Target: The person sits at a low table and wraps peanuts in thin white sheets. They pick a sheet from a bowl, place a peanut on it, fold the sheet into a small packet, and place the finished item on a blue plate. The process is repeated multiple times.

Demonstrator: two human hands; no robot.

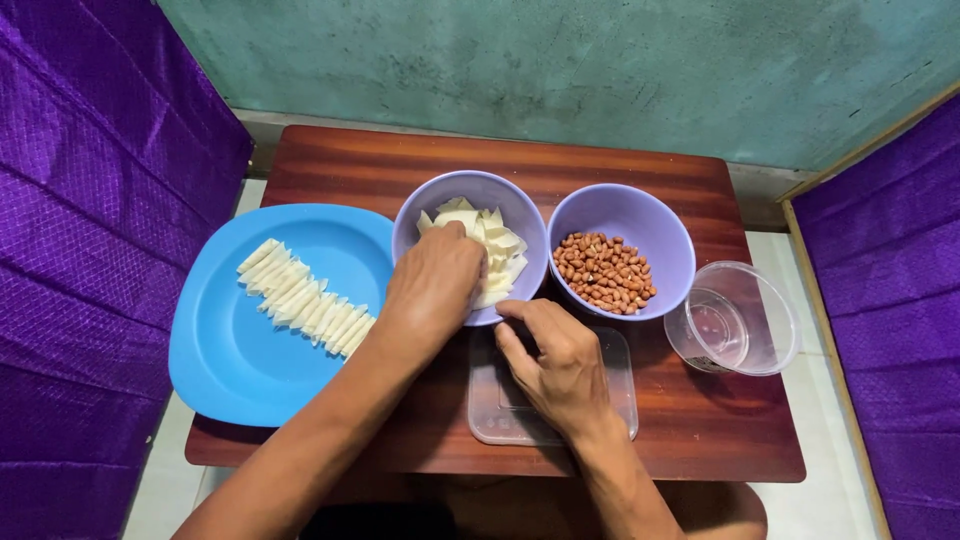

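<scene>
Nearest, a clear flat lid (pixel 610 400) is touched by the right hand (pixel 560 365), its fingers curled and pinched together. Beyond, the left hand (pixel 432 285) is dipped into a purple bowl (pixel 470 190); white wrappers (pixel 500 250) are covered by its bent fingers. Whether one is gripped cannot be told.

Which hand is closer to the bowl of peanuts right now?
The right hand: it rests just below-left of the bowl of peanuts, over a clear lid. The left hand is farther, reaching into the bowl of white wrappers.

Blue plate (pixel 230 350), two lilac bowls (pixel 640 215), reddish-brown peanuts (pixel 604 272), dark red-brown table (pixel 700 420), purple quilted cloth (pixel 90 230)
</scene>
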